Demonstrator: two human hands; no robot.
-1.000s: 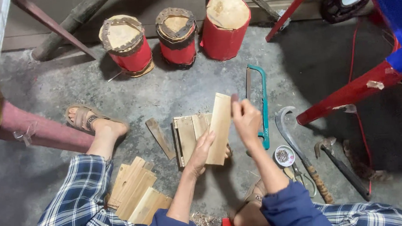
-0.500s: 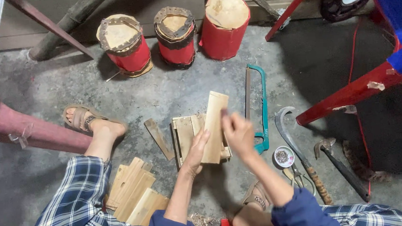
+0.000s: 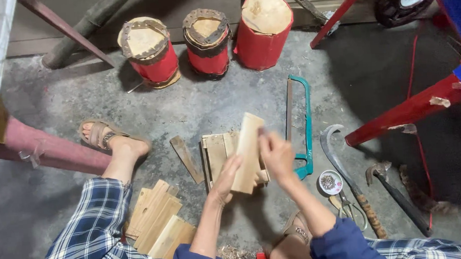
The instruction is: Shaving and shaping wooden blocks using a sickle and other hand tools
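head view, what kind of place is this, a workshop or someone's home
Most likely a small woodworking or craft workshop, worked at floor level. A teal-framed hacksaw, a hammer and a curved blade lie on the bare concrete floor, and both hands hold a wooden slat over stacked slats.

From my feed I see both forearms bare, with dark blue sleeves pushed up to the elbows. The left hand (image 3: 225,179) and right hand (image 3: 278,154) carry no gloves, rings or watch that I can make out. The legs are covered in blue-and-white plaid trousers (image 3: 96,239), the left leg's cuff ending above the ankle. A brown strapped sandal (image 3: 98,133) is on the left foot, and a matching sandal (image 3: 298,231) shows just right of the left forearm.
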